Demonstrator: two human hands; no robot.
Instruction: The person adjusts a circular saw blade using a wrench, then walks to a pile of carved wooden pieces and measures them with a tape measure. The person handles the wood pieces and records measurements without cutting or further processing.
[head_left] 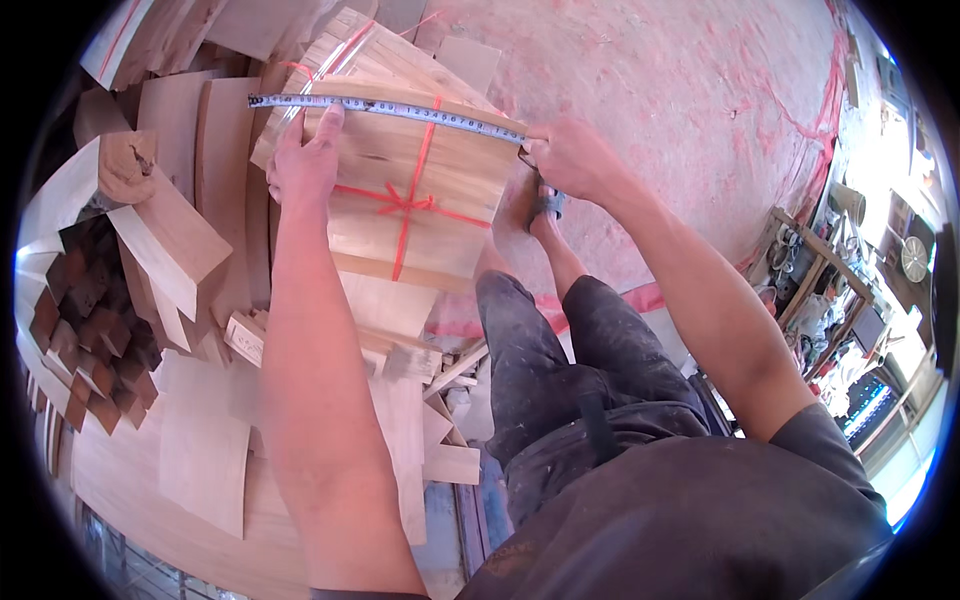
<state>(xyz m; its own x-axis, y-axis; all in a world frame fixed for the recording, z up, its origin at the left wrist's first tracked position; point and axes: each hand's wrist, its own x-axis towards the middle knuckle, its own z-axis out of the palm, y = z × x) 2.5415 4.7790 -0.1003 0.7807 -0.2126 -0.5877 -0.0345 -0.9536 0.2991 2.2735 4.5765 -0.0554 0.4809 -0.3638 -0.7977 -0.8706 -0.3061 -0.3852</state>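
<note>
A tape measure's pale blade is drawn out across the top of a bundle of wooden boards, tied crosswise with red string. My left hand is closed at the left part of the blade, thumb and finger at its lower edge. The blade's free end sticks out to the left past this hand. My right hand is closed round the blade's other end, just beyond the bundle's right edge. Its fingers hide most of what is in the palm.
More wooden boards stand at the left, beside a stack of square wooden sticks. Loose planks lie below. A pinkish, dusty floor stretches beyond, and a cluttered wooden rack stands at the right.
</note>
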